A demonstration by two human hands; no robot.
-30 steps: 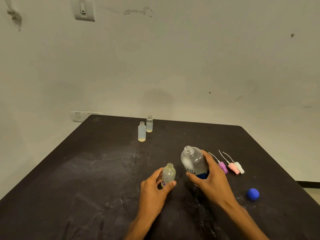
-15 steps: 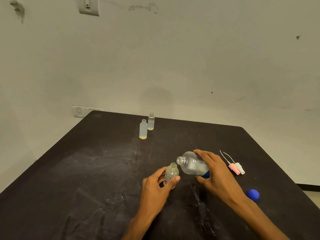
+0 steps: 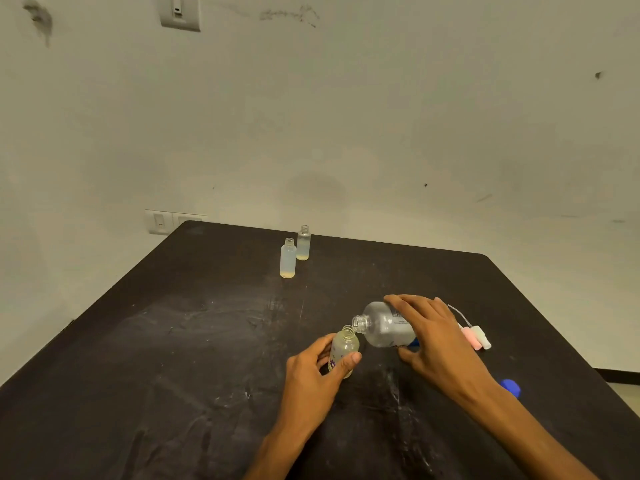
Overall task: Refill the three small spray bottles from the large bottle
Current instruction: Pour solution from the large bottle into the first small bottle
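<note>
My right hand (image 3: 438, 344) grips the large clear bottle (image 3: 382, 326), tipped on its side with its open mouth pointing left, right over the neck of a small bottle. My left hand (image 3: 313, 370) holds that small open bottle (image 3: 343, 348) upright on the black table (image 3: 173, 341); it has a purple print low on its side. Two more small open bottles (image 3: 288, 258) (image 3: 303, 242) stand side by side at the far middle of the table, each with a little yellowish liquid at the bottom.
Pink and white spray heads (image 3: 476, 336) with thin tubes lie just right of my right hand. A blue cap (image 3: 510, 388) rests near the table's right edge. The wall stands close behind the table, with sockets (image 3: 162, 221) at the far left corner.
The large bottle went from upright to tipped sideways, its mouth lowered to the small bottle's neck. My left hand kept its hold on the small bottle.
</note>
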